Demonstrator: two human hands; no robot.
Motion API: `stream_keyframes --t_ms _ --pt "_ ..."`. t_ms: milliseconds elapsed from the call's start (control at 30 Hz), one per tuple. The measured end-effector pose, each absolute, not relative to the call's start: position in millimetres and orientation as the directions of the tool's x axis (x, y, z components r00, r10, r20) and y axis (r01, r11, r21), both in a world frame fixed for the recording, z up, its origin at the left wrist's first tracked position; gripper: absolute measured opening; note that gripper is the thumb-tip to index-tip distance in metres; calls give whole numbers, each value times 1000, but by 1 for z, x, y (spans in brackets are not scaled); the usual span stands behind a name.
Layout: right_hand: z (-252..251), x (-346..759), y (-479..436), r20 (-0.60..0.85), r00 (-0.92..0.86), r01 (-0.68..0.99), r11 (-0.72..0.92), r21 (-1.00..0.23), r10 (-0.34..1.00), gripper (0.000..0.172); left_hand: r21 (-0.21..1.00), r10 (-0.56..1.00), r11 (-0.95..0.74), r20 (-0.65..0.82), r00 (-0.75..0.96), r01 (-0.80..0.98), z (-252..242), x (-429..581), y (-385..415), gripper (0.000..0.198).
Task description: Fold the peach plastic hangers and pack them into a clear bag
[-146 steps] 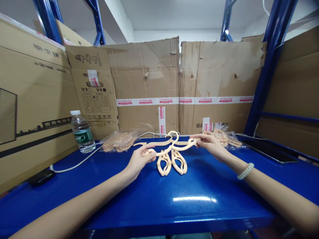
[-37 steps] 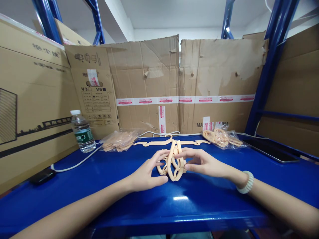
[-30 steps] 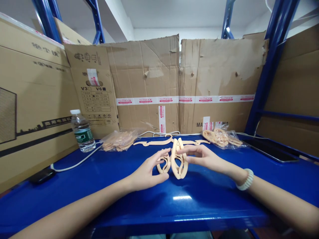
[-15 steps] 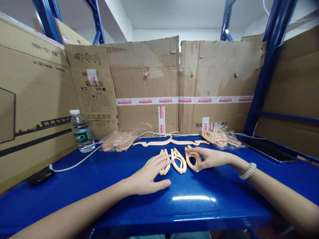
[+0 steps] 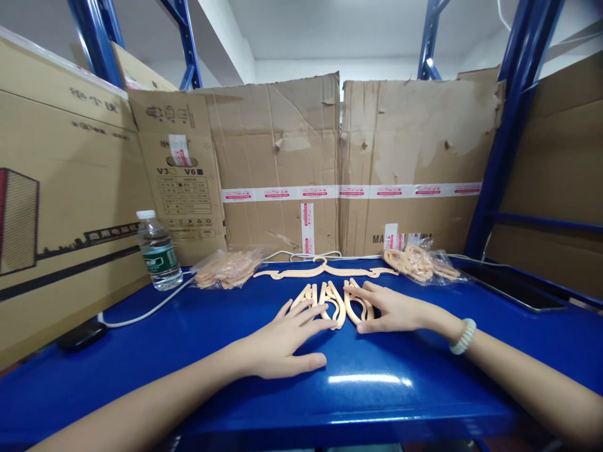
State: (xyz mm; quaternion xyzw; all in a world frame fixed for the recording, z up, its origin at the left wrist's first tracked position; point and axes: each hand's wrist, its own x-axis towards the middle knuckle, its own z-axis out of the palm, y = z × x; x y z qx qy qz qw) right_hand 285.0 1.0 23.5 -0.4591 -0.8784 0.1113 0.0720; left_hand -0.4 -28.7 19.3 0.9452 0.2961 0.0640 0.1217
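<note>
Three peach plastic loop pieces (image 5: 333, 302) lie side by side on the blue shelf top (image 5: 386, 351). My left hand (image 5: 282, 339) lies flat and open, its fingertips on the left loop. My right hand (image 5: 389, 309) rests open beside the right loop, fingers touching it. Behind them a flat peach hanger (image 5: 325, 270) lies across the shelf near the cardboard wall.
Two clear bags of peach parts sit at the back, one left (image 5: 228, 267) and one right (image 5: 419, 263). A water bottle (image 5: 157, 250), a white cable (image 5: 141, 311) and a black device (image 5: 80, 334) are at left. A dark tablet (image 5: 513, 285) lies at right. Cardboard boxes (image 5: 282, 163) wall the shelf.
The hanger went down at the back. Both hands lifted the loop pieces, then laid them flat in a row of three. The hands now lie open on them.
</note>
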Motion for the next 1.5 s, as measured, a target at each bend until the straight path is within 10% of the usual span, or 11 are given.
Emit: stream_keyframes --t_ms 567,967,1500 --pt "9 276 5 237 -636 742 666 -71 734 72 171 608 -792 149 779 586 20 1 -29 44" --pt "-1 319 58 509 -382 819 538 -201 772 40 176 594 -805 225 773 567 18 1 -27 39" --pt "-14 328 75 446 -526 785 615 -75 725 30 159 572 -820 283 770 550 17 1 -25 34"
